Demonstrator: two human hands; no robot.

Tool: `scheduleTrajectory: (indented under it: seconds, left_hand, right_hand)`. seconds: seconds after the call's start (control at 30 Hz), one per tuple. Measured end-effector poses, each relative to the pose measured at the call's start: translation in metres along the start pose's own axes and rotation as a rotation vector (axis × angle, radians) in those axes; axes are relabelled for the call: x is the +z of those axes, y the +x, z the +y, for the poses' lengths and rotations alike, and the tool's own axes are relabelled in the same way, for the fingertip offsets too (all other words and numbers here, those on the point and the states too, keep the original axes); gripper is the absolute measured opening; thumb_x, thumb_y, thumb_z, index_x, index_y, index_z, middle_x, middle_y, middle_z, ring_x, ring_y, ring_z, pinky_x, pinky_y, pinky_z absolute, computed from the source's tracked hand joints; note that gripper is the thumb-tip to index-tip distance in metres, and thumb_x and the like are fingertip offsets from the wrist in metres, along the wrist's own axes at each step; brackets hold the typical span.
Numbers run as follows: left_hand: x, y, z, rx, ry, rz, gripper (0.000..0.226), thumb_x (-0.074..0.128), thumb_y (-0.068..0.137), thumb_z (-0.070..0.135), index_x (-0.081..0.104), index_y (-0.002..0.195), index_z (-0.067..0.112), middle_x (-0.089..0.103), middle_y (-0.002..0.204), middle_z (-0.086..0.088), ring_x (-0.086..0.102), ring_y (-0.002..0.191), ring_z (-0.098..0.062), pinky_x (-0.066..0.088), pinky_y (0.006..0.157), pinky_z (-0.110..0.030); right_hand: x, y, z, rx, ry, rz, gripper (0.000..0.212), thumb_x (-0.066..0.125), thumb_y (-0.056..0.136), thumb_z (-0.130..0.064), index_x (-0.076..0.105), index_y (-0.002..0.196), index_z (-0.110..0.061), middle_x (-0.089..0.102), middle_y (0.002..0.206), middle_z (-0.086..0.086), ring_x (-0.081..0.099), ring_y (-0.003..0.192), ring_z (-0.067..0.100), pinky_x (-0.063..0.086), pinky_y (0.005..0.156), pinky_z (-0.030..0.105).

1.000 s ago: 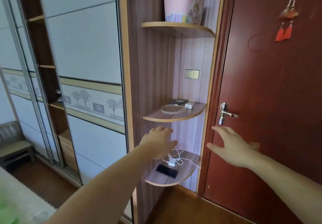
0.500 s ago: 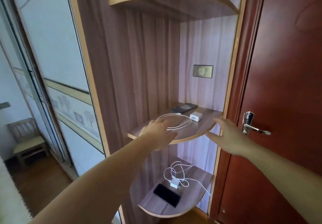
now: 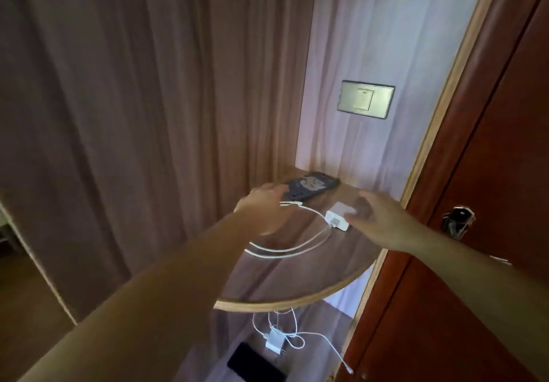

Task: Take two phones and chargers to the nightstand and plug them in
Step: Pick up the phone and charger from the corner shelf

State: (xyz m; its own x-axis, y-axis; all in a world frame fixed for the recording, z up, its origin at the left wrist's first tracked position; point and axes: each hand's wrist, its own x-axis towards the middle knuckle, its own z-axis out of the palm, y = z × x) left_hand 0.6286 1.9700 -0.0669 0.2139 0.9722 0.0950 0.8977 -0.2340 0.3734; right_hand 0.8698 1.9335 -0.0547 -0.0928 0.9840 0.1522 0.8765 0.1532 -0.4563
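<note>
While both hands reach over the upper shelf (image 3: 297,298) at the centre of the frame, nothing is gripped yet. The left hand (image 3: 264,212) hovers spread over the near end of the dark phone (image 3: 312,187) and the white cable (image 3: 297,246), its fingers loose. The right hand (image 3: 377,218) is open just beside the white charger block (image 3: 340,218), fingertips close to its top; whether they touch it is blurred. A second phone (image 3: 255,365) and second charger (image 3: 274,344) lie on the lower shelf (image 3: 326,322) at the bottom of the frame. To do this pickup well, I would pinch the block by its sides, slide the phone toward the shelf edge to get under it, and gather the looped cable so it does not snag or drag.
</note>
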Motion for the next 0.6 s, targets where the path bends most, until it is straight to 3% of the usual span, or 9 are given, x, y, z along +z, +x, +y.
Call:
scheduleTrajectory:
  seconds: [0.13,0.23,0.3,0.37,0.43,0.5,0.6]
  left_hand:
    - [0.008,0.047,-0.01,0.01,-0.03,-0.025,0.051,0.053,0.094,0.045,0.047,0.139,0.022,0.053,0.138,-0.005,0.052,0.121,-0.028,0.046,0.099,-0.042]
    - [0.015,0.072,-0.009,0.032,-0.023,-0.041,0.044,0.054,0.092,0.038,0.051,0.132,0.019,0.057,0.13,-0.007,0.054,0.116,-0.03,0.048,0.095,-0.044]
    - [0.021,0.085,-0.007,0.025,0.005,-0.047,0.042,0.052,0.092,0.04,0.052,0.129,0.019,0.058,0.127,-0.008,0.054,0.114,-0.031,0.047,0.093,-0.045]
    - [0.027,0.097,-0.001,0.016,0.05,-0.056,0.037,0.05,0.092,0.042,0.053,0.119,0.018,0.061,0.122,-0.008,0.055,0.11,-0.03,0.047,0.088,-0.043]
    - [0.032,0.108,0.006,0.002,0.074,-0.068,0.031,0.05,0.09,0.042,0.054,0.11,0.018,0.063,0.116,-0.008,0.056,0.105,-0.03,0.044,0.082,-0.04]
    - [0.034,0.119,0.012,-0.011,0.079,-0.076,0.026,0.051,0.088,0.043,0.051,0.102,0.021,0.063,0.114,-0.007,0.057,0.104,-0.03,0.041,0.08,-0.039]
    - [0.037,0.135,0.018,-0.034,0.096,-0.092,0.042,0.06,0.081,0.051,0.052,0.11,0.023,0.061,0.119,-0.004,0.056,0.112,-0.03,0.043,0.085,-0.038]
  right_hand:
    - [0.009,0.036,0.0,-0.016,-0.015,0.006,0.039,0.062,0.082,-0.048,0.059,0.117,-0.03,0.062,0.104,-0.006,0.058,0.089,0.01,0.044,0.069,0.026]
    - [0.018,0.055,0.003,0.014,-0.091,0.009,0.028,0.059,0.082,-0.05,0.059,0.102,-0.031,0.057,0.091,-0.009,0.051,0.07,-0.003,0.032,0.055,0.014]
    - [0.025,0.065,0.007,0.059,-0.155,-0.007,0.033,0.058,0.085,-0.048,0.061,0.108,-0.024,0.061,0.105,0.001,0.055,0.079,0.003,0.032,0.06,0.016]
    - [0.031,0.072,0.009,0.121,-0.208,-0.072,0.047,0.053,0.088,-0.051,0.058,0.123,-0.021,0.056,0.126,0.008,0.057,0.107,0.023,0.04,0.078,0.027]
    - [0.035,0.076,0.011,0.161,-0.219,-0.158,0.057,0.046,0.086,-0.061,0.055,0.129,-0.025,0.05,0.133,0.007,0.052,0.117,0.027,0.046,0.093,0.038]
    - [0.037,0.079,0.009,0.21,-0.173,-0.156,0.067,0.042,0.075,-0.073,0.059,0.118,-0.025,0.055,0.123,0.003,0.056,0.111,0.025,0.049,0.092,0.041]
    - [0.043,0.084,0.01,0.218,-0.156,-0.103,0.053,0.046,0.066,-0.077,0.058,0.08,-0.027,0.059,0.089,-0.01,0.063,0.092,0.021,0.049,0.075,0.033]
